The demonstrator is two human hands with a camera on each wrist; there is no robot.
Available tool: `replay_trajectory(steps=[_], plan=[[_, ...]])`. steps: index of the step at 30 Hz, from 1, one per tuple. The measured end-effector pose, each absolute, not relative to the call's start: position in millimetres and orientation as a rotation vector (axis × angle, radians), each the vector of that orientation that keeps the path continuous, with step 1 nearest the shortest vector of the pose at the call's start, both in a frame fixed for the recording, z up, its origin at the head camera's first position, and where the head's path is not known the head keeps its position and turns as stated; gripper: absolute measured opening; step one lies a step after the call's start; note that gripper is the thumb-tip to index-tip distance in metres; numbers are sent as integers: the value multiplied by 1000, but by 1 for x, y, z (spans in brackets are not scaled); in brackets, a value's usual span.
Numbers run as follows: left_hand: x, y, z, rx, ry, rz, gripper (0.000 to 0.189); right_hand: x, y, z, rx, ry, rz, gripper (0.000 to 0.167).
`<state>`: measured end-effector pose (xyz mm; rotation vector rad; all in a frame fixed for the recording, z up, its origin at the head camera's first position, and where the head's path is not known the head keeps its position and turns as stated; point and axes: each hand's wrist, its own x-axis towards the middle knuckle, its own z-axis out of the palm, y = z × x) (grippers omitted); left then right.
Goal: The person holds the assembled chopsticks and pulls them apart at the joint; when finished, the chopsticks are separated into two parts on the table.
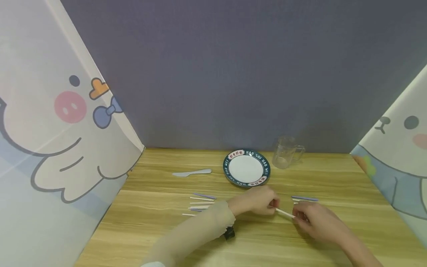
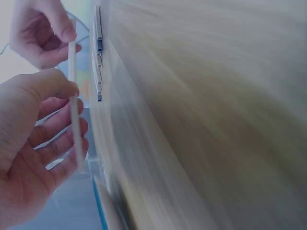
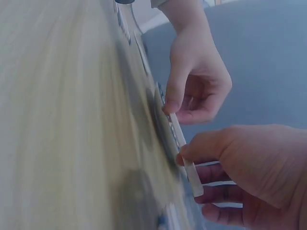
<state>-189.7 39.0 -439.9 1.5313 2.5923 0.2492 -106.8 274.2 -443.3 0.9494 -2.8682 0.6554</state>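
Over the table's front middle, my left hand (image 1: 261, 200) and my right hand (image 1: 318, 222) pinch the same thin white stick (image 1: 285, 213), one hand toward each end. The left wrist view shows the left thumb pressing the stick (image 2: 76, 127) against the fingers, the other hand (image 2: 43, 33) beyond it. In the right wrist view the right thumb and fingers grip the stick (image 3: 193, 179), raised off the wood. A small group of sticks (image 1: 305, 198), purple and white, lies just behind my right hand, which partly covers it. Left of my left hand lies another group of white and purple sticks (image 1: 201, 203).
A plate (image 1: 246, 167) with a dark green lettered rim stands behind my hands. Right of it is a clear mug (image 1: 282, 154); to its left lies a pale knife (image 1: 192, 172). A grey partition (image 1: 213, 74) closes off the wooden table (image 1: 160, 237) at the back.
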Motion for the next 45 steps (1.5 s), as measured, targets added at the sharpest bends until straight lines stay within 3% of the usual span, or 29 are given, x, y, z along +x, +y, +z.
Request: replay_trajectory(steps=[10, 15, 19, 33, 45], plan=[[-174, -17, -422, 1587, 2638, 561, 16, -127, 221, -409, 1132, -2824, 672, 25], [-164, -35, -418, 1536, 2690, 696, 5, -134, 195, -399, 1172, -2868, 640, 19], [-159, -47, -412, 1479, 2741, 762, 16, -138, 181, -394, 1233, -2823, 588, 18], [-151, -56, -399, 1519, 2793, 734, 16, -138, 183, -380, 1374, -2701, 553, 21], [-146, -54, -388, 1643, 2951, 620, 15, -135, 184, -372, 1281, -2750, 571, 15]])
